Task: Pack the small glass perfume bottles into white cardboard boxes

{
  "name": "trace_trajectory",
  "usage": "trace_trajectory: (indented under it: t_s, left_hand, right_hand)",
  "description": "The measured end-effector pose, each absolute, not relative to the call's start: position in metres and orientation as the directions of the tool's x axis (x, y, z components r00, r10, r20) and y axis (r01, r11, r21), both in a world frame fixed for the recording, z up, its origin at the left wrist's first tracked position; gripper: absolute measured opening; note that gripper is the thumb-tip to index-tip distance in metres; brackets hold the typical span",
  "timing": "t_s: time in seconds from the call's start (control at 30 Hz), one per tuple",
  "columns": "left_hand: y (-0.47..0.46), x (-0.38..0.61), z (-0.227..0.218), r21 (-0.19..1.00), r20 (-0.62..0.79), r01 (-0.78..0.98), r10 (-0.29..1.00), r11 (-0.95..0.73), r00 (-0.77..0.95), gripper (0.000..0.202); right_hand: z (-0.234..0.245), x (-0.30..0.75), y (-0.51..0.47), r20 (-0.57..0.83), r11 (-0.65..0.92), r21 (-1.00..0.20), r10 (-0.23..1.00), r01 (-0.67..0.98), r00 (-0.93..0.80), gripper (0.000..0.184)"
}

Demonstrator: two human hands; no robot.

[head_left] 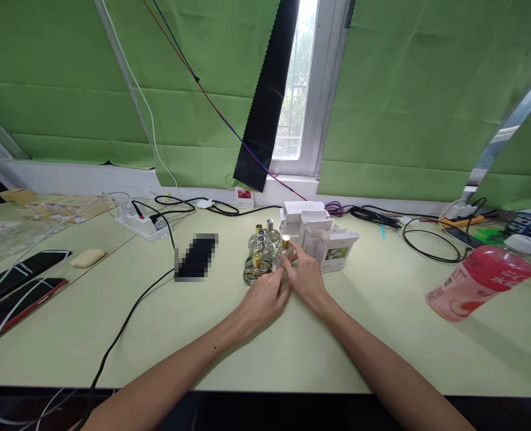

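Note:
Several small glass perfume bottles with gold and silver caps stand clustered at the middle of the pale green table. My right hand has its fingers closed round one gold-capped bottle at the cluster's right edge. My left hand is curled just below the cluster, fingertips touching the nearest bottle and my right hand. Behind the bottles sit several small white cartons, some with open flaps.
A pink lidded cup stands at the right. Two phones lie at the left by a cream bar. A power strip and black cables cross the table. Green cloth covers the wall behind.

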State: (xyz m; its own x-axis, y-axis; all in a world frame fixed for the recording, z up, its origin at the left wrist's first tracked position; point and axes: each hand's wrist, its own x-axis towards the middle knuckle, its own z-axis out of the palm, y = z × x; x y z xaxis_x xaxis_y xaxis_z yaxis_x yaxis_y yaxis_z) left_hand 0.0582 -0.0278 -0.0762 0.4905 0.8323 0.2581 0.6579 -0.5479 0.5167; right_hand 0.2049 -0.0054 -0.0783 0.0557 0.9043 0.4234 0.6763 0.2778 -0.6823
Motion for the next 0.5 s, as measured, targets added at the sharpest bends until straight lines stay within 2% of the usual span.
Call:
trace_trajectory:
  t_s: [0.23, 0.5]
  left_hand:
    - [-0.0267, 0.0576, -0.0775, 0.489, 0.262, 0.671, 0.828, -0.557, 0.496, 0.009]
    - [-0.0248, 0.0581, -0.0809, 0.457, 0.299, 0.641, 0.785, -0.616, 0.542, 0.013]
  right_hand:
    - [-0.0821, 0.2054, -0.0035, 0.396, 0.264, -0.692, 0.917, 0.672, 0.047, 0.049]
    - [-0.0878, 0.2075, -0.0006, 0.391, 0.268, -0.665, 0.92, 0.697, 0.019, 0.05]
